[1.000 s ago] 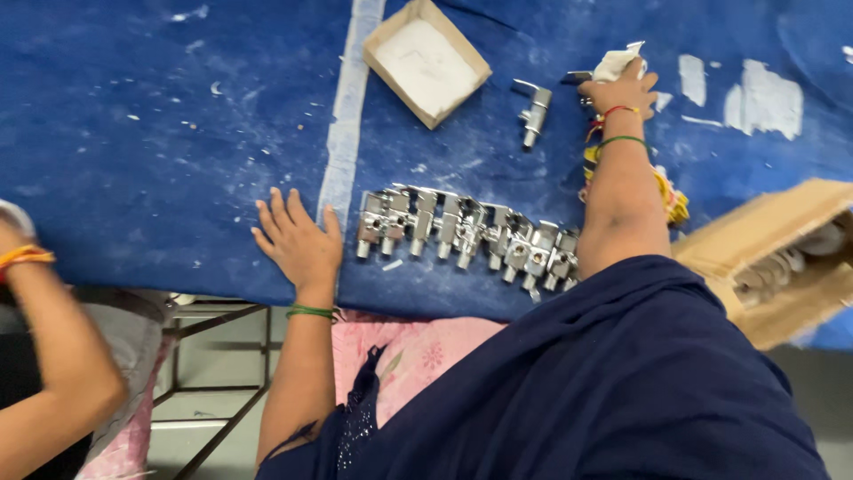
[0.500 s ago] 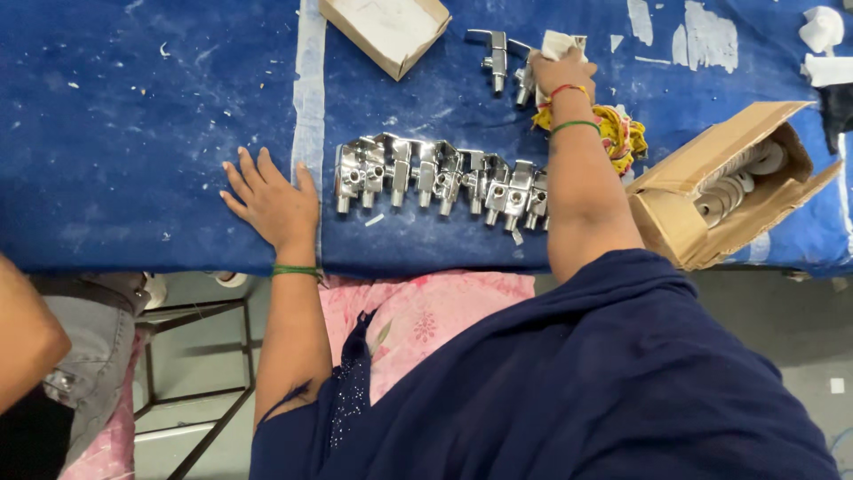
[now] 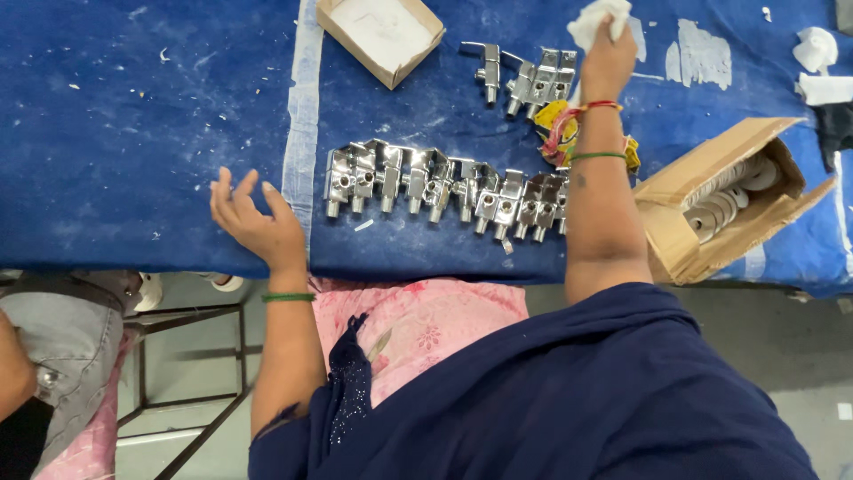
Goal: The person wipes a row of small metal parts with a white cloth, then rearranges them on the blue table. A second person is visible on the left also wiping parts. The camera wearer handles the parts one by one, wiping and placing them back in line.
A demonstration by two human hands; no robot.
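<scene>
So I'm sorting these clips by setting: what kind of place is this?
Probably a small plumbing-fittings workshop: a row of chrome taps on a blue-covered workbench, a cardboard box of white rings, and a white cloth in the right hand.

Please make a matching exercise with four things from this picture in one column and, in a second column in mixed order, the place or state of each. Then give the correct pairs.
Things:
1. white cloth
2. left hand
3. row of chrome taps
4. tilted cardboard box

Places or states:
A. lies in a line on the blue table cover, in front of the person
B. held in the right hand, at the far side of the table
C. open, fingers spread, holding nothing, near the table's front edge
D. at the right, with white round parts inside

Pairs: 1-B, 2-C, 3-A, 4-D
</scene>
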